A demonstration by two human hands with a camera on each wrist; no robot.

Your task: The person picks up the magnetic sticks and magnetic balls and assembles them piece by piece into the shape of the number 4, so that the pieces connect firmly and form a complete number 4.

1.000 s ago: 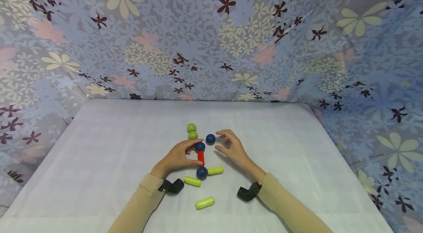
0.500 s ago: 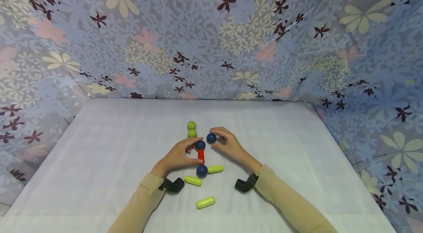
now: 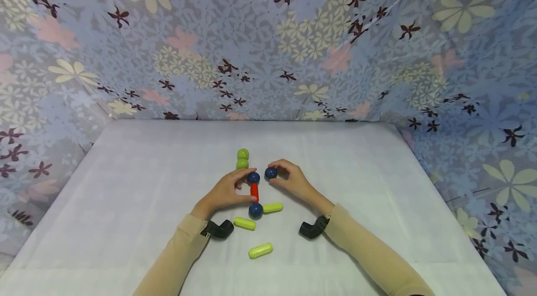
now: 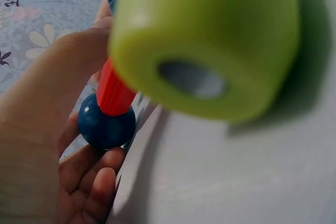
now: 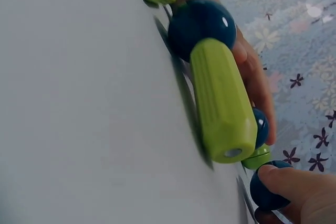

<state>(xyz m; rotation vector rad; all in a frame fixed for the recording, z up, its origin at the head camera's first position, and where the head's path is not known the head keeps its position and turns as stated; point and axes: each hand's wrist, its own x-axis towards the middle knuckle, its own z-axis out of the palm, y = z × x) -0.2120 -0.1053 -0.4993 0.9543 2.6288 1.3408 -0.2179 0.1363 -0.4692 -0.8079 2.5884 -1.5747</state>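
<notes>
Floral cloth (image 3: 268, 44) rises at 12 o'clock behind a white table (image 3: 126, 221).
On it, the left hand (image 3: 225, 192) curls thumb and fingers round a red rod (image 3: 254, 191) joining a far blue ball (image 3: 253, 177) to a near blue ball (image 3: 255, 211); at its 3 o'clock, the right hand (image 3: 297, 183) pinches a loose blue ball (image 3: 271, 173) between thumb and fingers. From the near ball, one lime rod (image 3: 273, 207) touches at 3 o'clock, a second (image 3: 244, 223) lies just beside at 7, a third (image 3: 260, 250) at 6. Two round green pieces (image 3: 242, 164) sit at the red rod's 11.
</notes>
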